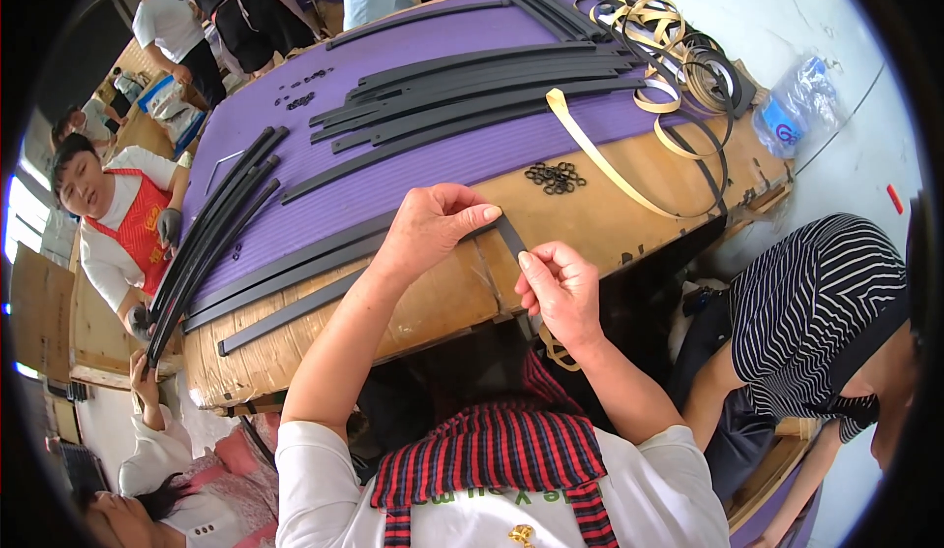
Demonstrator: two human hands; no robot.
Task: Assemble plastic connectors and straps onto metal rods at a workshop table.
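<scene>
My left hand (433,228) presses thumb and fingers together at the right end of a flat black bar (295,312), which lies along the near edge of the table. From that end a short black tape strip (511,237) slants down to my right hand (560,287), whose thumb and forefinger pinch it. Below the right hand dangles a curl of pale yellow strip (559,351), perhaps its backing. Another black bar (285,271) rests just beyond the first. Small black rings (556,178) sit in a pile past my hands.
Several black bars (472,86) lie on the purple mat (256,105). Tangled black and yellow tape (678,56) spreads at the far right, near a clear plastic bag (798,105). At left, a person in a red apron (143,223) handles black bars (211,233). A striped-shirt person (816,302) sits at right.
</scene>
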